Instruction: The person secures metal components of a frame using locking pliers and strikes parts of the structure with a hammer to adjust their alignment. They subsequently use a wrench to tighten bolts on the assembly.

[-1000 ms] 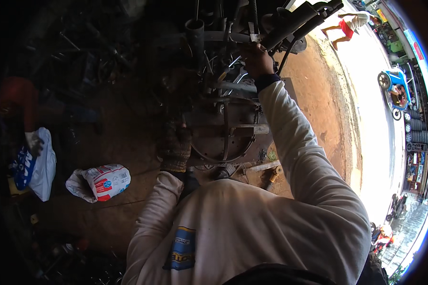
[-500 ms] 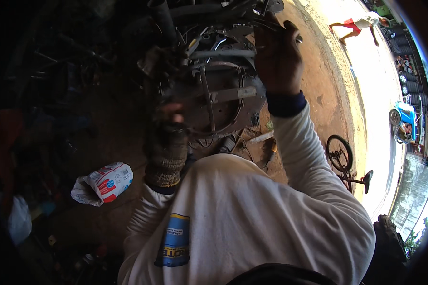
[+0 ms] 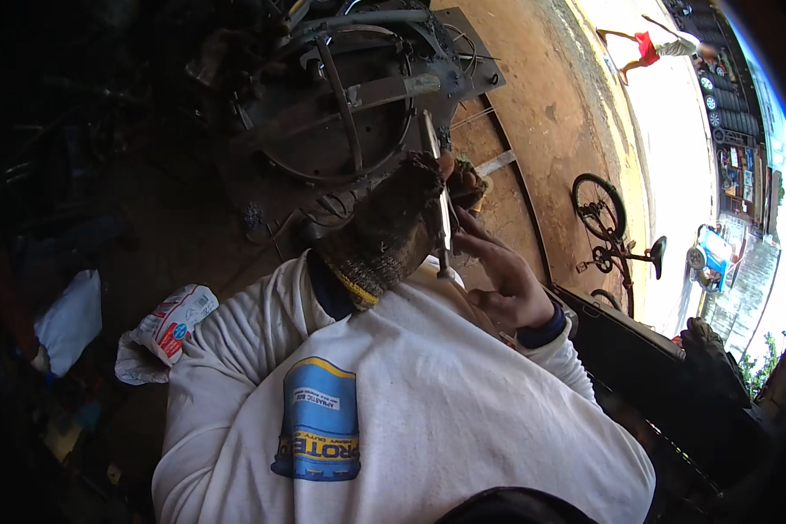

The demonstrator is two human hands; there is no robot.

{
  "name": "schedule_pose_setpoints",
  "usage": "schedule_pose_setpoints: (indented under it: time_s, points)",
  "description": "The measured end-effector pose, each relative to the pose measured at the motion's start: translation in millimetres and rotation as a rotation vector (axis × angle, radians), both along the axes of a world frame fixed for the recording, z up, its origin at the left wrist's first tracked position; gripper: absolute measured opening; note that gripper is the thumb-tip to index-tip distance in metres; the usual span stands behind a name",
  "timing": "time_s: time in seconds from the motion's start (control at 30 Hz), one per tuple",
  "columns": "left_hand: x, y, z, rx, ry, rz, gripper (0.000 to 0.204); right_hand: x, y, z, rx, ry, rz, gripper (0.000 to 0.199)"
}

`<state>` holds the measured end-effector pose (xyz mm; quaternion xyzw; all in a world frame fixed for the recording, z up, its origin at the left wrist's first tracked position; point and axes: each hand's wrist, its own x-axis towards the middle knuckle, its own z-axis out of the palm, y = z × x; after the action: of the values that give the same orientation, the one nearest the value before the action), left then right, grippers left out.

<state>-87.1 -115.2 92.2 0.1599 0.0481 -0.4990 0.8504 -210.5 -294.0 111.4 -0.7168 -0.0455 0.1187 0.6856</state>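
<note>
My left hand point(image 3: 391, 214) wears a dark knit glove with a yellow cuff edge; bare fingertips show at its far end. It is closed around a slim metal rod point(image 3: 444, 229), which stands nearly lengthwise in front of my chest. My right hand point(image 3: 508, 278) is bare, just right of the rod's lower end, with its fingers stretched out and apart. Whether those fingers touch the rod I cannot tell. Beyond both hands, a round metal ring point(image 3: 410, 112) with crossbars lies on a dark metal plate point(image 3: 479, 80).
At left lie a crumpled white-and-red paper bag point(image 3: 180, 321) and a white sheet or bag point(image 3: 72, 321). A bicycle point(image 3: 601, 210) stands on the right. Farther off are a walking person point(image 3: 672, 44), a blue vehicle point(image 3: 714, 258) and stacked tires point(image 3: 742, 105). A dark box-like edge point(image 3: 620, 327) runs beside my right arm.
My right hand has come back from the metalwork toward my chest. My left hand has moved rightward to meet it, and the metal rod now shows in it. The view has shifted.
</note>
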Motion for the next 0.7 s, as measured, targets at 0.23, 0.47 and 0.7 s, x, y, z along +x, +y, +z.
schedule_pose_setpoints:
  time_s: [0.23, 0.47, 0.7]
  points:
    - [-6, -43, -36, 0.690, -1.317, 0.020, 0.034, 37, -37, 17, 0.318, 0.521, -0.091, 0.103]
    - [-14, -48, -14, 1.043, -1.395, 0.002, 0.044, 97, -68, 14, 0.030, 0.610, 0.339, 0.092]
    - [-24, -48, -8, 1.005, -1.224, 0.041, 0.046, 118, -81, -12, 0.134, 0.756, 0.520, 0.088]
